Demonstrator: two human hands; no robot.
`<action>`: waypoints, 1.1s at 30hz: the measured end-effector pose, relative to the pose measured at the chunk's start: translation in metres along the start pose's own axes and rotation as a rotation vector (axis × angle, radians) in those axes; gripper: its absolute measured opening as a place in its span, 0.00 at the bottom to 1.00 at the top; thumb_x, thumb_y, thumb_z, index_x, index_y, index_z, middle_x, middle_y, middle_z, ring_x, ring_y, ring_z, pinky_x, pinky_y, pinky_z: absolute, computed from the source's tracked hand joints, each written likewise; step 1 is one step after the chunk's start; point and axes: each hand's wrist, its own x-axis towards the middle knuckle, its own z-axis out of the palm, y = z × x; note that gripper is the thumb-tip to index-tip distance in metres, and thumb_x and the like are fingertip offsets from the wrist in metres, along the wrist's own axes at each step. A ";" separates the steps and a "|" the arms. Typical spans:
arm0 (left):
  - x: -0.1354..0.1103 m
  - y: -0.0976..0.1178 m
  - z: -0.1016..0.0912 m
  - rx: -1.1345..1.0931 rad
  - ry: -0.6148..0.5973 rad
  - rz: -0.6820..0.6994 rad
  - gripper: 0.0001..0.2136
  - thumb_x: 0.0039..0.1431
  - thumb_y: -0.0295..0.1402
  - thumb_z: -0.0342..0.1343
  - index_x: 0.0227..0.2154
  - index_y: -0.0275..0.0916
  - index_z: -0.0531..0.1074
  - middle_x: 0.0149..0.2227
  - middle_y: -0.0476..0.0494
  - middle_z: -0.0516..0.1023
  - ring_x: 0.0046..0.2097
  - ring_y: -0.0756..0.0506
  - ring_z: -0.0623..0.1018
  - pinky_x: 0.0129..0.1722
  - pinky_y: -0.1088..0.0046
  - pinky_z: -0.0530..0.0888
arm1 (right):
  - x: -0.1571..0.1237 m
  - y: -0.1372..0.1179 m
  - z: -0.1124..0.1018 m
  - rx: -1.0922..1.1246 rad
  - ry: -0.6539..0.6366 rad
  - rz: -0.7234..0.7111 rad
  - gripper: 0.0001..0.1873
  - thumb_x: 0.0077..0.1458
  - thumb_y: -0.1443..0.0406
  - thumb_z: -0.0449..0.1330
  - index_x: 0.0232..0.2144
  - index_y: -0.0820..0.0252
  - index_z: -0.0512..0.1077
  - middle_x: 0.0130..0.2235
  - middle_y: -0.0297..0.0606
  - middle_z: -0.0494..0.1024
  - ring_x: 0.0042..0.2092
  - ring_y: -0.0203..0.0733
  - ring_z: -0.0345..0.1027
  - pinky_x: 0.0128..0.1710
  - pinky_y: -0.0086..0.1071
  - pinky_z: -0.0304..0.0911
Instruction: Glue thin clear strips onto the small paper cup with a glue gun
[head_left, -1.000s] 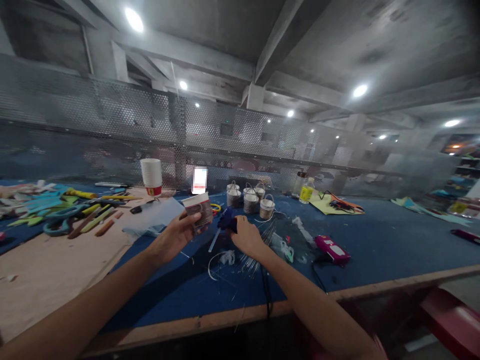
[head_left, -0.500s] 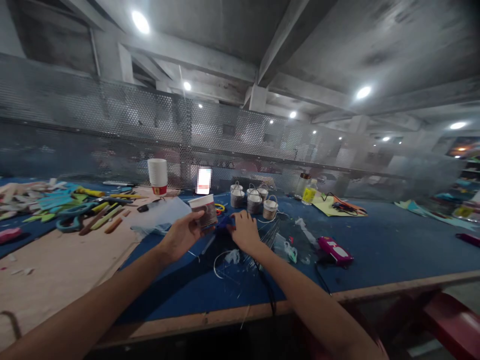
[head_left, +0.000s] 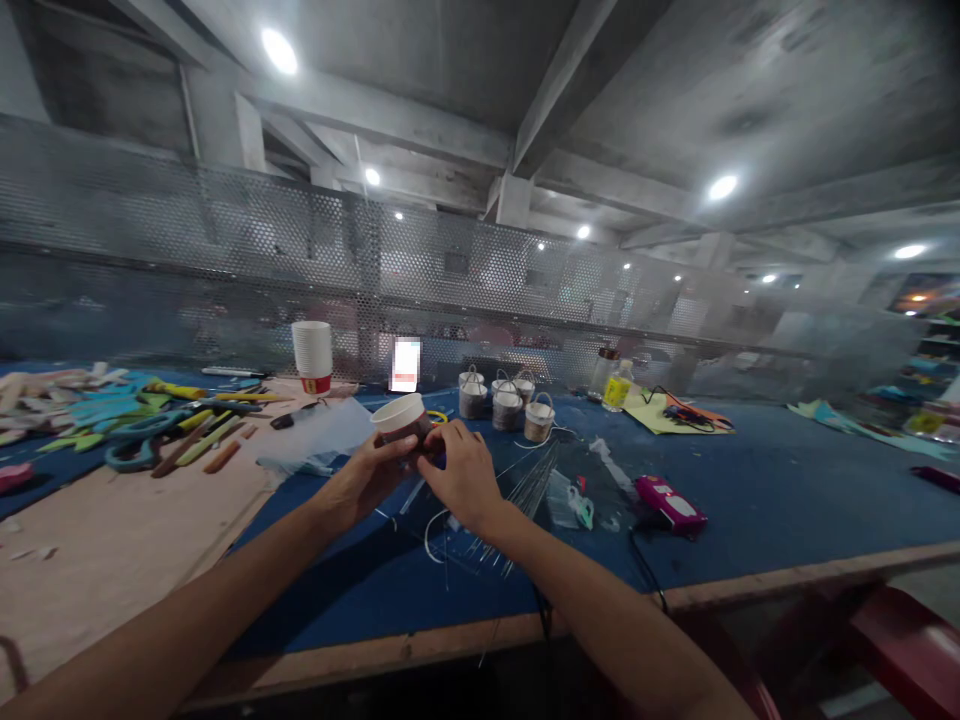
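My left hand (head_left: 371, 475) is closed around a small brown-sided paper cup (head_left: 403, 420) with a white rim. The cup tilts so that part of its pale inside shows. My right hand (head_left: 463, 478) is at the cup's right side with its fingers drawn together, close to the left fingertips. Something small and blue shows under the right fingers, but I cannot make out what it is. Just beyond the hands stand several little white buckets (head_left: 506, 408) with looped handles. A bundle of thin wires (head_left: 529, 485) lies to the right of my right hand.
A stack of paper cups (head_left: 312, 355) and a lit phone (head_left: 405, 364) stand at the back. Scissors (head_left: 139, 445) and tools lie left. To the right are a magenta device (head_left: 670, 502) with a cable, a yellow-labelled bottle (head_left: 618, 387) and yellow paper (head_left: 671, 412).
My right hand has moved left from the table to the cup's side. The cup has come slightly lower and tipped, so its opening now shows more.
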 end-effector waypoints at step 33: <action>-0.008 0.002 0.000 0.016 -0.054 -0.130 0.19 0.68 0.36 0.61 0.60 0.39 0.79 0.62 0.35 0.81 0.58 0.36 0.81 0.55 0.62 0.78 | 0.012 0.025 -0.027 0.684 0.177 0.272 0.12 0.62 0.54 0.63 0.37 0.57 0.73 0.35 0.36 0.82 0.39 0.43 0.78 0.44 0.35 0.72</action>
